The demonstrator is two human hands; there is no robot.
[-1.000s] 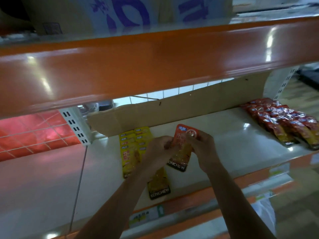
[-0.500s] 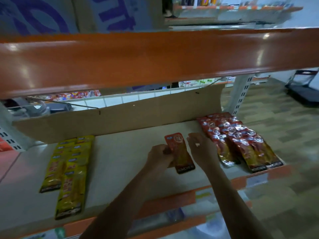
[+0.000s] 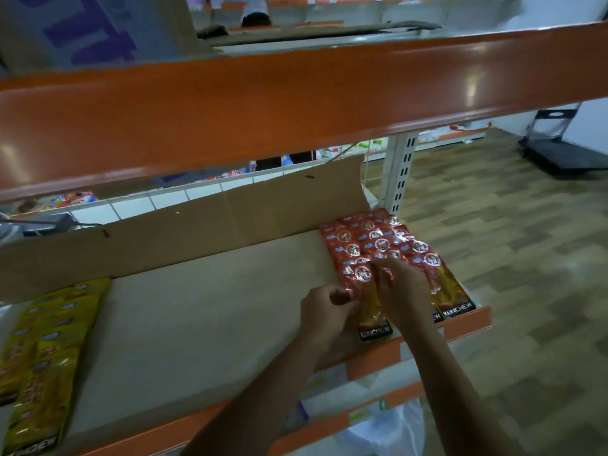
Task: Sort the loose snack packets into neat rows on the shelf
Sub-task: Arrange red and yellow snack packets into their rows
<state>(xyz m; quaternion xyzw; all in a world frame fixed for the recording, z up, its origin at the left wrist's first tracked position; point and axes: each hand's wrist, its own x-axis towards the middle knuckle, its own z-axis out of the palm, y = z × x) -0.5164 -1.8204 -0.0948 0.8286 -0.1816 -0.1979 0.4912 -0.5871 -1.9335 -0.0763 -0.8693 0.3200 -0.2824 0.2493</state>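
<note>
Nearest, at 8 o'clock: yellow packets (image 3: 49,340) in rows on shelf (image 3: 197,324). At 4 o'clock, red packet (image 3: 373,311) at front edge, pinched left by curled left hand (image 3: 324,307), gripped right by curled right hand (image 3: 403,291). Beyond, red row (image 3: 394,238); farthest, cardboard (image 3: 197,232).

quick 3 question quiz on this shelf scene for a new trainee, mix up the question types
1. True or false: the yellow packets lie at the left end of the shelf.
2. How many hands grip the red packet at the front? A none, B one, C two.
3. Fill in: that packet sits at the ___ edge of the red rows.

Key
1. True.
2. C: the left hand and the right hand both grip it.
3. Left.
</note>
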